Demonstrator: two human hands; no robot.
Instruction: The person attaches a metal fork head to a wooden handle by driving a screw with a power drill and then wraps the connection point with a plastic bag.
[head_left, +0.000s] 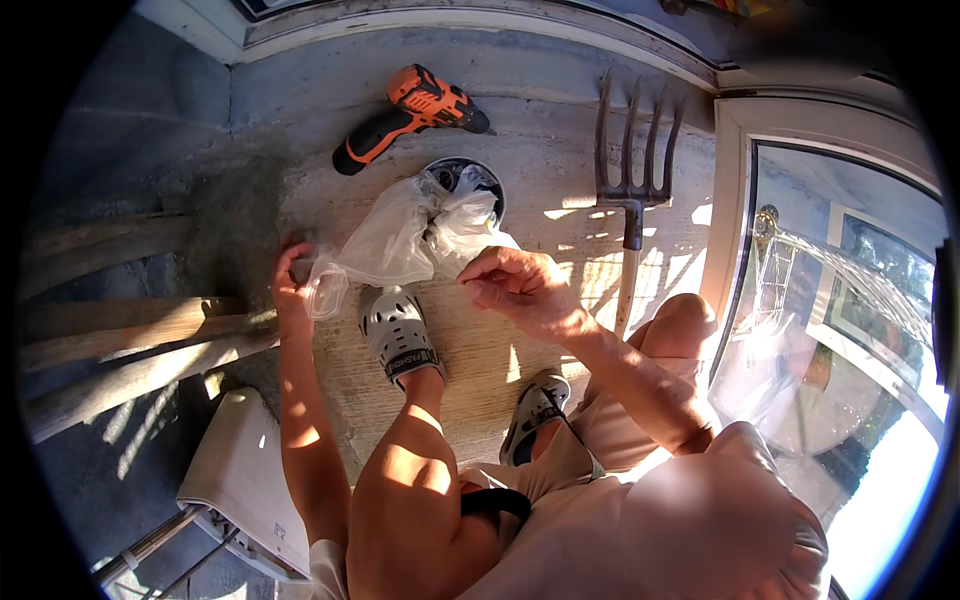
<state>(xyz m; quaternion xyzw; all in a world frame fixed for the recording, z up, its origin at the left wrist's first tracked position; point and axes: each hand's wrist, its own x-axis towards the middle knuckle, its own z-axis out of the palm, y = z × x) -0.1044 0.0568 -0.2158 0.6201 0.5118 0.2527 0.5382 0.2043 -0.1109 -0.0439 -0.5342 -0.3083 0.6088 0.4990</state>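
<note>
A clear plastic bag [385,240] lies crumpled on the floor, partly over a round container [486,180] with a pale rim. What is inside the container is mostly hidden. My left hand [291,280] is beside the bag's left end, its fingers curled around something small and dark that I cannot make out. Close to the bag's right side, my right hand [530,290] has thumb and forefinger pinched together. Anything between those fingertips is too small to tell.
An orange and black cordless drill [412,112] lies beyond the container. To the right is a garden fork [634,190], tines pointing away. Wooden boards [150,335] and a pale boxy thing [240,470] stand left. A glass door [840,260] borders the right side. My clogs [392,325] are below the bag.
</note>
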